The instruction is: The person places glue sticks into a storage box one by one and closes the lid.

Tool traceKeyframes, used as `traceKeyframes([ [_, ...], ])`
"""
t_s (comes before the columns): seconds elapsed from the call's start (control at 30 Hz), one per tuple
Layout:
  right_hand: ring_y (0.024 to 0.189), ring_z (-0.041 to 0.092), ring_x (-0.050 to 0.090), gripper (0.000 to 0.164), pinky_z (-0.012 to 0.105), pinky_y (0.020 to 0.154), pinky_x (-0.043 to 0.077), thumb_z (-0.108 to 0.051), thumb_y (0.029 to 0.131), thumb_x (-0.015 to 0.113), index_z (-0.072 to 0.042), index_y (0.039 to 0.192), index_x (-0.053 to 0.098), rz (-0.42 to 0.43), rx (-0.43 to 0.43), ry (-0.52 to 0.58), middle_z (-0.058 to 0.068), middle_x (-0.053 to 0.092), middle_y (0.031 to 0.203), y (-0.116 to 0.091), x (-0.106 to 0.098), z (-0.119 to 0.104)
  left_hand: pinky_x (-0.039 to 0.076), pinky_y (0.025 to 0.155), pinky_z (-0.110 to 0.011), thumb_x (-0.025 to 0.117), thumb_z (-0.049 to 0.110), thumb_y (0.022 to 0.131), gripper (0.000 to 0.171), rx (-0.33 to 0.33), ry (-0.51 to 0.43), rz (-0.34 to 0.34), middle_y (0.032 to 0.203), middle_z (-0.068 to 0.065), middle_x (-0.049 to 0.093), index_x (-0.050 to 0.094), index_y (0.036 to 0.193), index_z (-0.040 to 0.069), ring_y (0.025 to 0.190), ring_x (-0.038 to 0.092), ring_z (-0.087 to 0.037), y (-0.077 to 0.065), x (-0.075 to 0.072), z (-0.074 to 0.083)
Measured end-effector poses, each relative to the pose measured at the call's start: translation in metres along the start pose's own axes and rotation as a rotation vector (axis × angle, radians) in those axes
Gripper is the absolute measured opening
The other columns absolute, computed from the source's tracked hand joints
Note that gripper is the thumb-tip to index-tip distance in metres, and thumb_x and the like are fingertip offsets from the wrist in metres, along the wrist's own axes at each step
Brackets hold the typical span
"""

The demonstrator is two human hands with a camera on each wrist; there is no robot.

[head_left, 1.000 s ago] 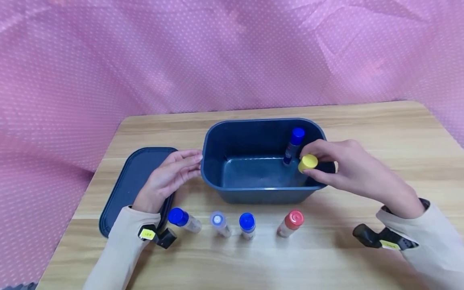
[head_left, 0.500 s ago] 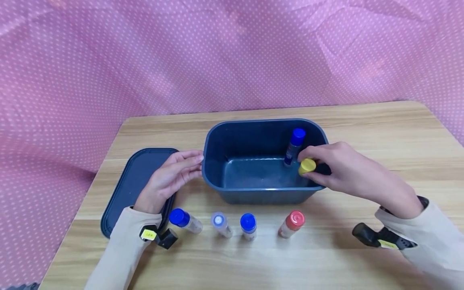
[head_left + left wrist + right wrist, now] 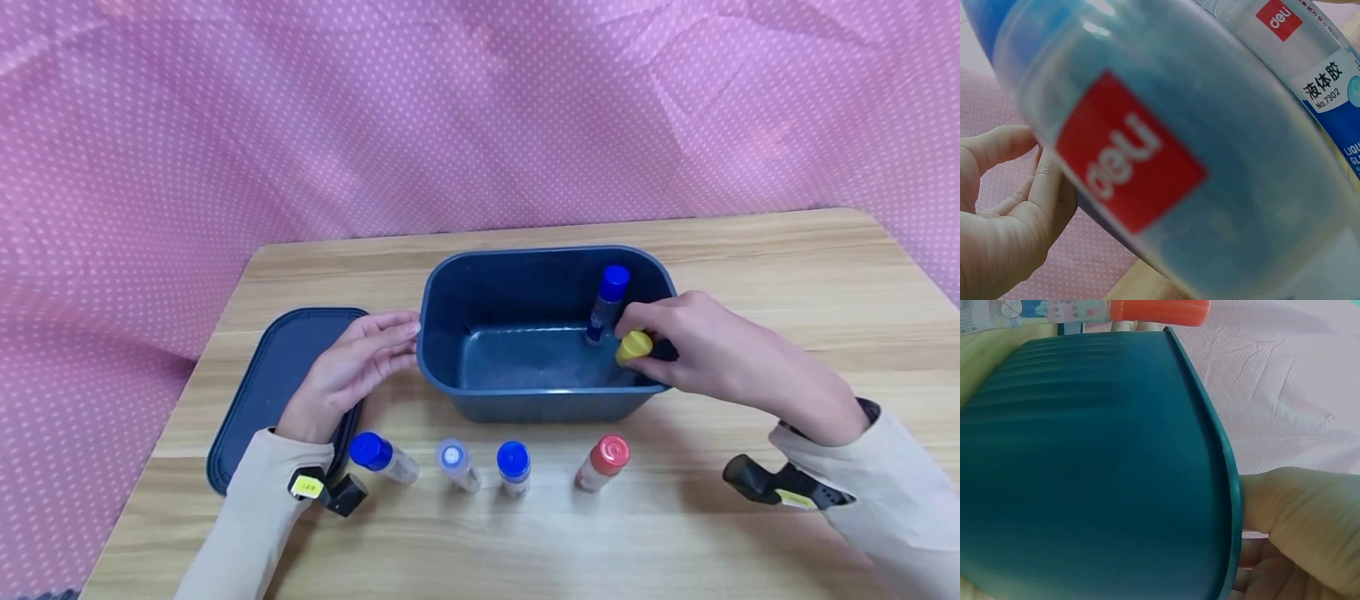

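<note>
My right hand reaches over the right rim of a dark blue plastic bin and pinches a yellow-capped glue bottle inside it. Only the cap shows clearly; the bottle's body is hidden. Beside it, a blue-capped glue bottle stands in the bin's right end, leaning slightly. My left hand rests its fairly straight fingertips against the bin's left wall. In the right wrist view, the bin's outer wall hides what the right hand holds.
In front of the bin stand a blue-capped glue bottle, a pale-blue-capped one, another blue-capped one and a red-capped one. A dark blue lid lies left, partly under the left forearm. Pink dotted cloth hangs behind.
My right hand has lowered the yellow-capped glue bottle deeper into the bin and moved slightly left. The left hand stays against the bin.
</note>
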State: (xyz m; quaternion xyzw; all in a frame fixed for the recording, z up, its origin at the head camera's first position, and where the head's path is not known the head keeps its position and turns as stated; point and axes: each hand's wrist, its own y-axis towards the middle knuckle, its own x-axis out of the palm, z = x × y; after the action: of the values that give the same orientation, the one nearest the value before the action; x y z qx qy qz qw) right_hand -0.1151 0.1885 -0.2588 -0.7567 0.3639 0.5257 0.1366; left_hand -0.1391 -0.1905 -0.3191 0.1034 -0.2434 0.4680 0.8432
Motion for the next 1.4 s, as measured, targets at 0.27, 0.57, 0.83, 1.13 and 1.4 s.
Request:
traceKeyframes([
  [0.27, 0.068, 0.004, 0.056, 0.028, 0.02, 0.059, 0.053, 0.0, 0.073, 0.082, -0.012, 0.093, 0.066, 0.018, -0.017, -0.009, -0.008, 0.066, 0.084, 0.0, 0.001, 0.001, 0.057, 0.079, -0.027, 0.051, -0.002, 0.098, 0.02, -0.022, 0.013, 0.028, 0.094, -0.008, 0.07, 0.069, 0.105, 0.002, 0.085, 0.067, -0.016, 0.001, 0.002, 0.001],
  [0.57, 0.072, 0.005, 0.055, 0.027, 0.023, 0.063, 0.053, -0.006, 0.077, 0.081, -0.012, 0.099, 0.067, -0.052, -0.004, -0.018, -0.008, 0.064, 0.087, 0.002, -0.003, -0.003, 0.057, 0.08, -0.027, 0.051, -0.003, 0.098, 0.02, -0.006, 0.004, 0.019, 0.094, -0.009, 0.07, 0.068, 0.106, 0.001, 0.085, 0.067, -0.016, -0.002, -0.001, -0.001],
  [0.83, 0.081, 0.008, 0.065, 0.036, 0.016, 0.07, 0.052, -0.015, 0.076, 0.083, -0.011, 0.108, 0.069, 0.16, -0.093, -0.089, -0.006, 0.07, 0.098, -0.016, -0.014, -0.002, 0.057, 0.079, -0.027, 0.05, -0.002, 0.098, 0.02, -0.011, 0.011, 0.019, 0.094, -0.009, 0.07, 0.068, 0.106, 0.001, 0.085, 0.066, -0.016, -0.001, 0.0, -0.001],
  [1.13, 0.083, -0.001, 0.061, 0.019, 0.009, 0.08, 0.047, -0.021, 0.083, 0.078, -0.014, 0.099, 0.07, 0.368, -0.253, 0.046, -0.01, 0.068, 0.091, -0.039, -0.01, -0.018, 0.057, 0.079, -0.026, 0.051, -0.002, 0.098, 0.02, -0.007, 0.009, 0.022, 0.094, -0.009, 0.07, 0.068, 0.106, 0.001, 0.085, 0.066, -0.016, -0.001, -0.001, -0.001],
  [1.4, 0.087, 0.002, 0.064, 0.039, 0.011, 0.08, 0.05, -0.017, 0.075, 0.084, -0.014, 0.11, 0.068, 0.311, -0.291, 0.221, -0.006, 0.07, 0.099, -0.053, 0.02, -0.031, 0.057, 0.079, -0.026, 0.052, -0.002, 0.098, 0.019, -0.007, 0.005, 0.018, 0.094, -0.009, 0.07, 0.068, 0.106, 0.0, 0.085, 0.066, -0.016, -0.001, -0.001, -0.001],
])
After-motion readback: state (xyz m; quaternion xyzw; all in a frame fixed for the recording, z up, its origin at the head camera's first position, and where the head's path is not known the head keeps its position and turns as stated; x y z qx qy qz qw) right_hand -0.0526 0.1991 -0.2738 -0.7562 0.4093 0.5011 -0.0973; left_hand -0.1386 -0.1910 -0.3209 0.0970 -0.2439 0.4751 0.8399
